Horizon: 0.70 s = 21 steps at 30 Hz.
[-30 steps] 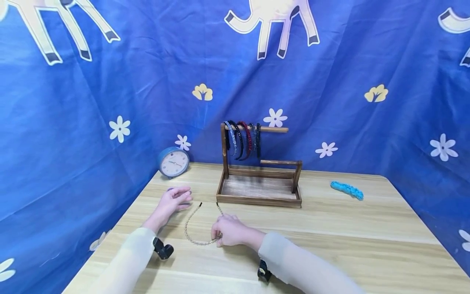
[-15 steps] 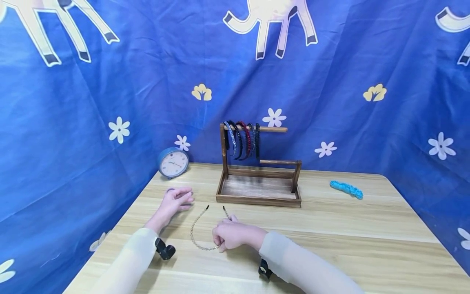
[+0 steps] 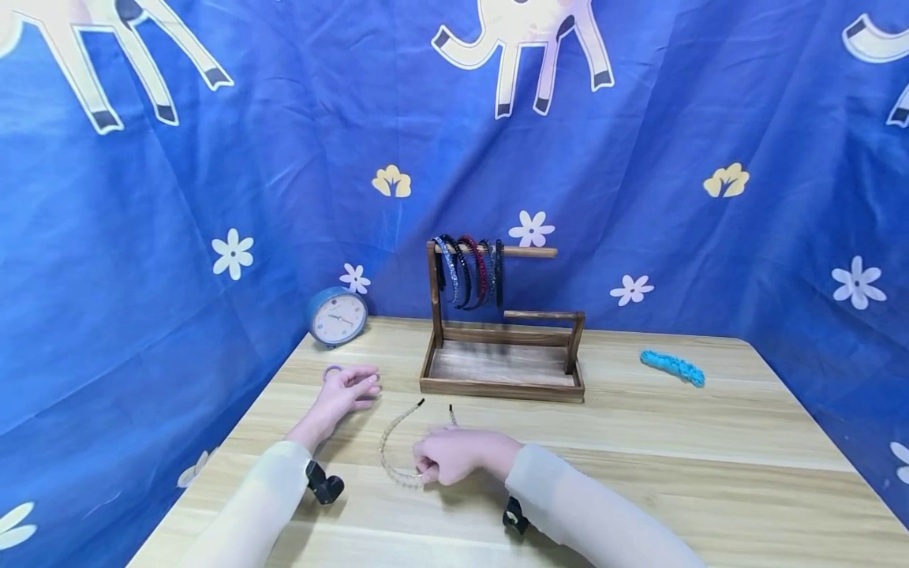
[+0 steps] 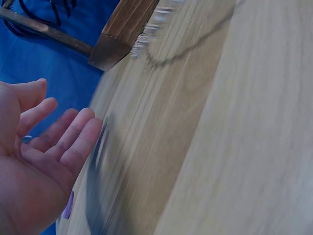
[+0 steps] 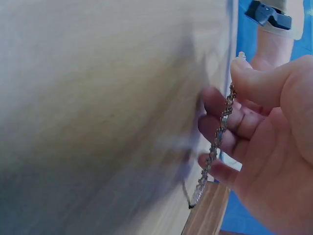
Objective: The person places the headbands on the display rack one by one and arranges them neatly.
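Observation:
My right hand (image 3: 454, 456) pinches a thin beaded headband (image 3: 384, 451) at its curved middle, between thumb and fingers. The headband's two dark tips point toward the back of the table. In the right wrist view, the beaded band (image 5: 213, 142) runs down past the curled fingers. My left hand (image 3: 346, 394) hovers low over the table at the left, fingers relaxed and holding nothing. Just behind it shows a small purple ring (image 3: 331, 369), partly hidden by the hand. Palm and loosely extended fingers of the left hand (image 4: 54, 147) fill the left wrist view's left side.
A wooden rack with a tray base (image 3: 497, 388) stands at the back middle. Several headbands (image 3: 483, 272) hang on its upper bar; a shorter lower bar (image 3: 540, 315) is at its right. A blue clock (image 3: 338, 317) stands back left, a turquoise bundle (image 3: 671, 368) lies right.
My right hand has carried the headband a little to the right and turned it slightly. My left hand has shifted slightly right, showing more of the purple ring.

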Each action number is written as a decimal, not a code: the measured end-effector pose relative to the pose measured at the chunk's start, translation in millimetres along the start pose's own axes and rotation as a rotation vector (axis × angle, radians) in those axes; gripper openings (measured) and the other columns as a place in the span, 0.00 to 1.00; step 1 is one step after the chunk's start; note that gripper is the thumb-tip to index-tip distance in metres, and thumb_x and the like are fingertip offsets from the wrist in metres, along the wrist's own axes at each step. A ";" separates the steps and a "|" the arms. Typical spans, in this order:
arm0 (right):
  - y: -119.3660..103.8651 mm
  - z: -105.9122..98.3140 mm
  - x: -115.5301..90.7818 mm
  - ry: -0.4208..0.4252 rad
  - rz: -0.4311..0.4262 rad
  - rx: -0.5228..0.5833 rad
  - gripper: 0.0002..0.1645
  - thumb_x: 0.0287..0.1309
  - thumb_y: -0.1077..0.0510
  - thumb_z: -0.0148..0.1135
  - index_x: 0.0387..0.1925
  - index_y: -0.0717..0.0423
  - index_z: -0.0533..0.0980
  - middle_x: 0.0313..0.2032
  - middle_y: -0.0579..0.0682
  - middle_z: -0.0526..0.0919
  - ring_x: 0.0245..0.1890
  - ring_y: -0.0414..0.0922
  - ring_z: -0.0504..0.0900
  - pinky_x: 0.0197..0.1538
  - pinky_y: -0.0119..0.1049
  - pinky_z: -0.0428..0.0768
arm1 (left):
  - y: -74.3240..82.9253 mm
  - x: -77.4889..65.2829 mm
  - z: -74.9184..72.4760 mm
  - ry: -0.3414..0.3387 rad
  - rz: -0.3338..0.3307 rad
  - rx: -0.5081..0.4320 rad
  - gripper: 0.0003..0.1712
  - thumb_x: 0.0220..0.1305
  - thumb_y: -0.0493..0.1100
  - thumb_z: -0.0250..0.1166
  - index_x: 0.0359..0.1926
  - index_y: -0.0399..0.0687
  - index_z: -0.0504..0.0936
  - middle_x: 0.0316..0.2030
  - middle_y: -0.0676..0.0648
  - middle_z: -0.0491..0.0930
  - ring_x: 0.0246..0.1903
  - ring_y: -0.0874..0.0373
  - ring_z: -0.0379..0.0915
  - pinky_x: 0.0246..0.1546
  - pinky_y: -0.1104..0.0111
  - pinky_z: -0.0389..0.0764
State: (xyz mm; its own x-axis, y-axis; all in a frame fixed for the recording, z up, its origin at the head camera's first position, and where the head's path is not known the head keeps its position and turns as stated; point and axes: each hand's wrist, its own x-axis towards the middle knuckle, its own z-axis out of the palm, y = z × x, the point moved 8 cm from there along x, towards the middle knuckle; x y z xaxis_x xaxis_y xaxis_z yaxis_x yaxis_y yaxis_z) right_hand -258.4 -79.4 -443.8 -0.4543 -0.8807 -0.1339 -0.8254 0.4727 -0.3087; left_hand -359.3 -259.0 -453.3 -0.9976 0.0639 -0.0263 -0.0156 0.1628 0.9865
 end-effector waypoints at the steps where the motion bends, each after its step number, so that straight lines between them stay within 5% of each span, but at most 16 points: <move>1: -0.4 -1.6 -0.4 0.005 -0.006 0.052 0.13 0.53 0.60 0.64 0.23 0.46 0.67 0.21 0.36 0.68 0.25 0.33 0.65 0.38 0.24 0.70 | -0.9 0.5 0.6 0.000 -0.003 0.004 0.29 0.68 0.43 0.56 0.62 0.27 0.63 0.57 0.26 0.65 0.49 0.43 0.74 0.46 0.59 0.80; 4: -3.3 -7.5 -2.1 0.018 -0.036 0.150 0.09 0.54 0.61 0.63 0.26 0.50 0.71 0.21 0.38 0.70 0.22 0.32 0.68 0.28 0.20 0.72 | -2.2 1.7 3.0 0.002 -0.008 0.001 0.28 0.67 0.43 0.56 0.62 0.28 0.63 0.57 0.26 0.66 0.49 0.43 0.73 0.47 0.58 0.80; 10: -2.4 -21.2 -9.3 0.054 -0.070 0.190 0.07 0.56 0.60 0.62 0.38 0.57 0.80 0.25 0.41 0.79 0.24 0.30 0.72 0.31 0.16 0.73 | -1.3 4.5 9.6 -0.014 -0.016 -0.025 0.29 0.67 0.41 0.57 0.62 0.27 0.62 0.57 0.27 0.65 0.49 0.43 0.73 0.48 0.58 0.79; 21: 19.1 -46.6 -33.4 0.193 -0.080 0.545 0.03 0.58 0.67 0.59 0.34 0.64 0.78 0.29 0.54 0.81 0.28 0.35 0.76 0.34 0.24 0.79 | 1.4 8.3 27.9 -0.042 -0.003 -0.034 0.28 0.66 0.39 0.57 0.61 0.27 0.63 0.56 0.26 0.66 0.50 0.43 0.73 0.48 0.58 0.79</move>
State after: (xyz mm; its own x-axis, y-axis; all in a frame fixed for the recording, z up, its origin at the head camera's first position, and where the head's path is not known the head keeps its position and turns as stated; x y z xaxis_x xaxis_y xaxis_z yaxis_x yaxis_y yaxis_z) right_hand -274.6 -39.6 -401.4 -0.4927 -0.8676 0.0676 -0.5914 0.2768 -0.7574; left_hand -365.7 -230.7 -456.6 -0.9938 0.1053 -0.0357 -0.0219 0.1295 0.9913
